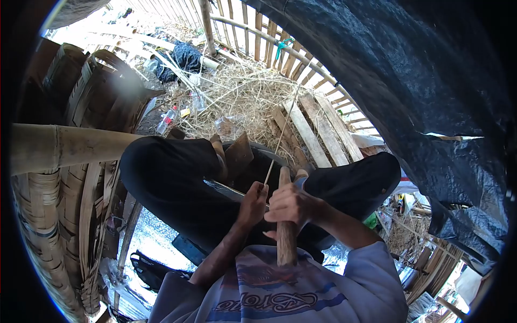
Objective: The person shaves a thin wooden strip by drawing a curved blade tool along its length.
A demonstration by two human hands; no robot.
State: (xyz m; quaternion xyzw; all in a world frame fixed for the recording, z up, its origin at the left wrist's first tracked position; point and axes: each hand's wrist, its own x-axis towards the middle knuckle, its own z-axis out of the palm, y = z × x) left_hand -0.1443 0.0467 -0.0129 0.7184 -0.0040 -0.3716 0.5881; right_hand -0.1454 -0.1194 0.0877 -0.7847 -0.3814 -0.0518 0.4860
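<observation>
Left hand (252, 204) pinching thin, pale stick (269, 171), likely steadying it; right hand (290, 204) wrapped round thick, brown wooden rod (286, 247), apparently for firm control. Both between dark-trousered legs (177, 175), within easy reach.

Seated person viewed from the head, knees spread. The left hand (253, 203) pinches a thin stick (269, 173); the right hand (289, 206), just beside it, is wrapped around a thick wooden piece (286, 245). Beyond the knees lie loose straw (242, 89), wooden planks (318, 129) and a plastic bottle (167, 119). At left, a bamboo pole (81, 149) crosses woven strips (43, 210); at right hangs dark sheeting (425, 81).
</observation>
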